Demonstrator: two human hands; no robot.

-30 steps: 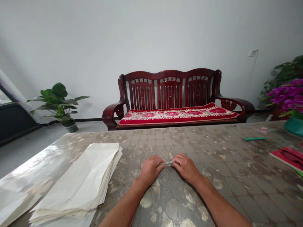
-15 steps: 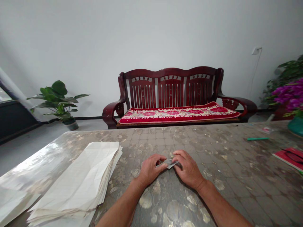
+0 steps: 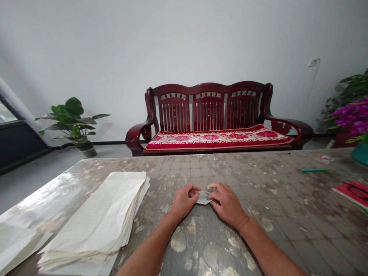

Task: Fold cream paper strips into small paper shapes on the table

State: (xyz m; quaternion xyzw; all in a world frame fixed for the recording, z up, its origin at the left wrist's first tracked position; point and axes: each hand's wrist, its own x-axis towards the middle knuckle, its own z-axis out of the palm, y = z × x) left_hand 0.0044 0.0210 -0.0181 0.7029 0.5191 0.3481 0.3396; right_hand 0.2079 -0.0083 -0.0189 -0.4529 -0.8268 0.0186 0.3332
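A small piece of folded paper (image 3: pixel 204 197), pale grey-white, lies low over the patterned tabletop (image 3: pixel 212 237) between my two hands. My left hand (image 3: pixel 184 200) pinches its left end, thumb and fingers curled together. On the other side my right hand (image 3: pixel 227 203) grips the right edge, with thumb and fingertips bent around it. The fingertips hide both ends of the paper, and its exact folds are too small to make out.
A stack of white paper sheets (image 3: pixel 97 214) lies left, beside more paper (image 3: pixel 17 245). At right are a green pen (image 3: pixel 314 170), a red book (image 3: pixel 349 194) with glasses on it, and a teal flower pot (image 3: pixel 360 154). A wooden bench (image 3: pixel 207 111) stands beyond the table.
The folded paper now lies flatter, showing a broader face between the hands. My left fingers have shifted slightly on its edge. The view has moved a little.
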